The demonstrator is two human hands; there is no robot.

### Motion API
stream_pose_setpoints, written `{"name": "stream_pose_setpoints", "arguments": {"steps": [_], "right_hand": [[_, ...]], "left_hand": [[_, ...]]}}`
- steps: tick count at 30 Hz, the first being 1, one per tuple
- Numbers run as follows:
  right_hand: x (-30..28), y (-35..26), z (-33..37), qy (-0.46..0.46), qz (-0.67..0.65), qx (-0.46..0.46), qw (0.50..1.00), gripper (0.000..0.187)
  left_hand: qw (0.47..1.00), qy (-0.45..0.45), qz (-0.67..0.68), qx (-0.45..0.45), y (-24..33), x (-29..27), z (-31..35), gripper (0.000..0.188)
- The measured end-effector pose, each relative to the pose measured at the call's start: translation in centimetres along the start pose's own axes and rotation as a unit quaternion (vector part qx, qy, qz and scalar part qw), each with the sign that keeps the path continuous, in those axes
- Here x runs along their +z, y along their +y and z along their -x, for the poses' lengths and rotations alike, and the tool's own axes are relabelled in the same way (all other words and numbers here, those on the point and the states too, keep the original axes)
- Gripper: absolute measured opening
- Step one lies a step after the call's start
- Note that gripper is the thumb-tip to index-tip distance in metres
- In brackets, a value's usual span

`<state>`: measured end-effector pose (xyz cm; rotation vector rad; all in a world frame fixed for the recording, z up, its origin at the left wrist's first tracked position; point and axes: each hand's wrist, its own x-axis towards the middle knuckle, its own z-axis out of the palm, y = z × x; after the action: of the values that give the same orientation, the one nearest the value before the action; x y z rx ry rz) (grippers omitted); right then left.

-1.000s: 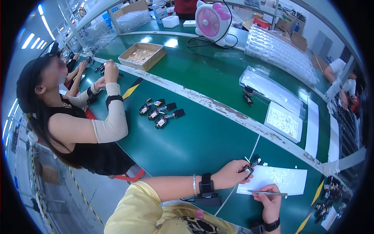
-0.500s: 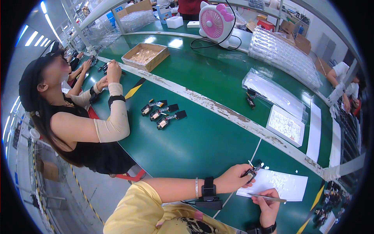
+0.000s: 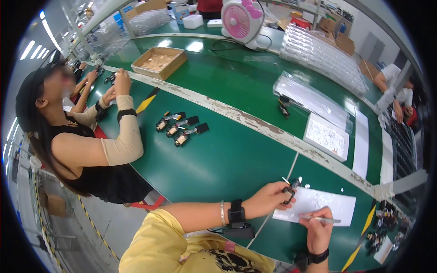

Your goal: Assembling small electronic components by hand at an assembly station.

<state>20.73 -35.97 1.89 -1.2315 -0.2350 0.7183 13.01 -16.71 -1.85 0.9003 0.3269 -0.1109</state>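
Note:
My left hand (image 3: 269, 196) is closed around a small black electronic assembly (image 3: 290, 192), held just off the left edge of a white sheet (image 3: 342, 215). In my right hand (image 3: 317, 229) are metal tweezers (image 3: 328, 220), gripped between thumb and fingers over the near part of that sheet. Tiny white pieces (image 3: 318, 199) lie scattered across the sheet. A few more sit on the green bench beyond its far edge. My fingers partly hide the assembly.
Several similar assemblies (image 3: 181, 138) lie left of centre. Across the worn pale rail stand a white box of small white pieces (image 3: 324, 152) and a cardboard tray (image 3: 175, 66). A co-worker (image 3: 75, 148) sits at left. Dark parts (image 3: 384, 227) crowd the right. A pink-and-white fan (image 3: 241, 22) stands behind.
My right hand and the tweezers have moved forward over the sheet. My left hand keeps its hold on the assembly. The whole view has shifted slightly.

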Motion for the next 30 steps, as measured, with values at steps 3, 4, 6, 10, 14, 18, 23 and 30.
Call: {"name": "stream_pose_setpoints", "arguments": {"steps": [3, 4, 6, 10, 14, 18, 23, 30], "right_hand": [[1.7, -1.4, -0.8, 0.025, 0.008, -0.049, 0.998, 0.023], [1.9, -1.3, -1.3, 0.029, 0.012, -0.075, 0.997, 0.021], [3.4, -1.3, -2.2, 0.029, -0.013, -0.102, 0.994, 0.016], [3.9, 0.5, -2.5, -0.011, -0.037, -0.156, 0.987, 0.013], [2.8, 1.4, -2.0, -0.018, -0.061, -0.173, 0.983, 0.014], [2.8, 1.6, -1.7, -0.05, 0.002, -0.23, 0.972, 0.017], [2.5, 1.9, -1.5, -0.074, 0.099, -0.303, 0.945, 0.019], [2.8, 1.4, -1.5, -0.059, 0.163, -0.285, 0.943, 0.017]], "left_hand": [[0.996, -0.033, 0.078, -0.02, 1.5, 0.4, 0.9, 0.033], [0.993, -0.045, 0.105, -0.013, 1.8, 0.5, 1.1, 0.036], [0.984, -0.092, 0.151, 0.03, 2.0, 0.1, 1.8, 0.041], [0.986, -0.093, 0.138, 0.012, 2.5, 0.6, 2.3, 0.048], [0.986, -0.102, 0.129, -0.003, 2.1, 1.4, 2.0, 0.046], [0.99, -0.104, 0.09, 0.021, 1.4, 1.2, 2.3, 0.044], [0.991, -0.096, 0.094, 0.016, 1.5, 1.6, 2.8, 0.042], [0.991, -0.103, 0.074, 0.048, 1.1, 1.5, 2.7, 0.043]]}}
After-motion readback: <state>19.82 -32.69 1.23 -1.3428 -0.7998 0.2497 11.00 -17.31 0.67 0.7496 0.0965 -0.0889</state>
